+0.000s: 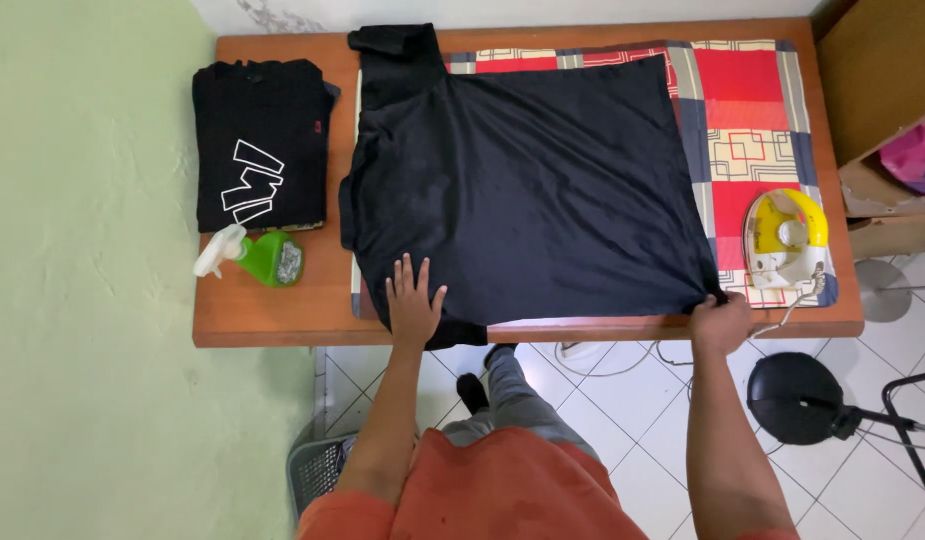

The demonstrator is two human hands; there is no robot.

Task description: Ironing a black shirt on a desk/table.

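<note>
Wooden table (268,325), green wall (83,300), seemingly white-tiled floor (633,420).

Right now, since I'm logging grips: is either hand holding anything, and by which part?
The right hand pinches the black shirt at its near hem corner. The left hand lies flat and open on the shirt, gripping nothing.

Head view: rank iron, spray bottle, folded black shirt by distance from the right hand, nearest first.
From the right hand, at the table's front edge:
1. Yellow and white iron, just above it, on the right end.
2. Green spray bottle, far left, front.
3. Folded black shirt, far left, behind the bottle.
</note>
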